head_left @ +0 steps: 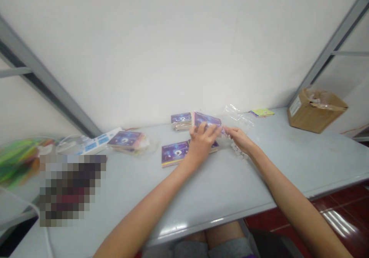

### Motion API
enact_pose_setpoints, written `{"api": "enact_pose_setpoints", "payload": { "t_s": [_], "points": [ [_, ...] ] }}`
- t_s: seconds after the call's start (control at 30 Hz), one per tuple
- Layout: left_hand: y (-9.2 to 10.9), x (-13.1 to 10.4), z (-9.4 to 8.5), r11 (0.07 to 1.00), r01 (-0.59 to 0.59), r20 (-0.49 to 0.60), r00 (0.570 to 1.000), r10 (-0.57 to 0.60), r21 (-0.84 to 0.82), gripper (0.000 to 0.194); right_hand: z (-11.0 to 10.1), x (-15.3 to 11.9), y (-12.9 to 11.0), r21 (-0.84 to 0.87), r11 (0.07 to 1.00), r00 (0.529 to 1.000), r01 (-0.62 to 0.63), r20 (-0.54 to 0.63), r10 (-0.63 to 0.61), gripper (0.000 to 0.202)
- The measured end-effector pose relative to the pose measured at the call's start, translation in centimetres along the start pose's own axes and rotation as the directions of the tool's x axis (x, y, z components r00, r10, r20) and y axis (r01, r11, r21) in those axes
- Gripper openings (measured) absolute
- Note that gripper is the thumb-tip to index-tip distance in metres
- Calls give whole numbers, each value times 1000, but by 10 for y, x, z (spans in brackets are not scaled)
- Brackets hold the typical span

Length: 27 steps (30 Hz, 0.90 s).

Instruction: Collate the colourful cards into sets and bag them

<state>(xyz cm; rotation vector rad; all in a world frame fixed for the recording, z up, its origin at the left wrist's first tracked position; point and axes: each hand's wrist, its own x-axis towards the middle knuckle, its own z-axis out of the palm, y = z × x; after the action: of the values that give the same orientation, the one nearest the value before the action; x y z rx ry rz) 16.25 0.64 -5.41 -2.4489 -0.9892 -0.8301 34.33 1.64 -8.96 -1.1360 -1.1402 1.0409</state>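
A purple booklet pack (206, 119) in clear plastic is tilted up near the back of the table. My left hand (204, 137) lies over its front, fingers bent around it. At the pack's right edge, my right hand (238, 138) pinches the clear plastic bag (236, 119), which spreads out behind it. Below my left hand lies a stack of purple booklets (173, 154), with more booklets partly hidden beneath the hand. A wrapped booklet stack (181, 119) stands by the wall. Small white pieces (240, 151) lie under my right wrist.
Another bagged booklet pack (125, 139) lies at the left beside a power strip (96, 144). Blurred green material (19, 160) and a pixelated area are farther left. A yellow-green booklet (263, 113) and an open cardboard box (314, 114) stand toward the right.
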Motion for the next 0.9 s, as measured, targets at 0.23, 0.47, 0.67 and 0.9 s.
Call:
{"api": "enact_pose_setpoints", "payload": {
  "t_s": [0.23, 0.47, 0.67, 0.9],
  "points": [
    [2, -17, -23, 998, -53, -27, 998, 54, 46, 32, 12, -12, -6, 184, 972, 964, -145, 249, 96, 25],
    [6, -34, -35, 988, -102, -101, 988, 115, 119, 27, 18, -20, -9, 142, 975, 918, -171, 381, 106, 21],
    [3, -44, -39, 989, -100, -126, 986, 114, 112, 27, 26, -28, -13, 97, 981, 897, -166, 429, 109, 24],
    [-17, -45, -60, 993, 9, -44, 999, -14, -116, 41, 37, -30, -18, 42, 990, 914, -138, 389, 110, 24]
  ]
}}
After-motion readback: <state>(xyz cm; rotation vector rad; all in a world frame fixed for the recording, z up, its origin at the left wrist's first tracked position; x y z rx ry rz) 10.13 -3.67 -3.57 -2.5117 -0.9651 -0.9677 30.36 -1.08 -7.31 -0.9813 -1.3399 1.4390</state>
